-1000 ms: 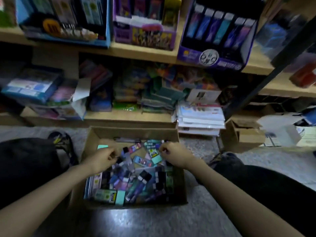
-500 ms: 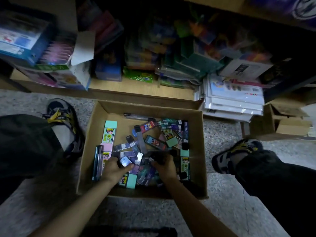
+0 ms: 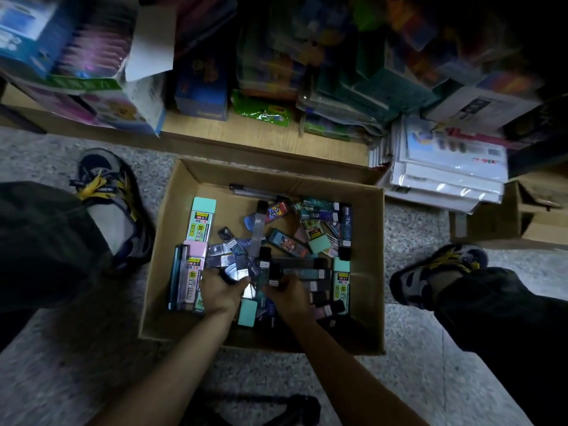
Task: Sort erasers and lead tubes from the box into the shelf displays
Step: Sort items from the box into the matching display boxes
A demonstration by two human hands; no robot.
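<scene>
Dark trousers [image 3: 46, 241], grey yellow-laced shoes [image 3: 107, 207], bare forearms [image 3: 172, 361]

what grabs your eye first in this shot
The open cardboard box on the floor, heaped with colourful packs, sits dead centre. In its near half the left hand grips a shiny pack, the right hand lies among dark tubes. Behind it, a low shelf is crammed with stationery.

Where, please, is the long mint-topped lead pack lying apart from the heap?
Head view: the mint-topped lead pack lies inside the cardboard box, on its left side, beyond the pink-topped pack and left of the heap.
</scene>
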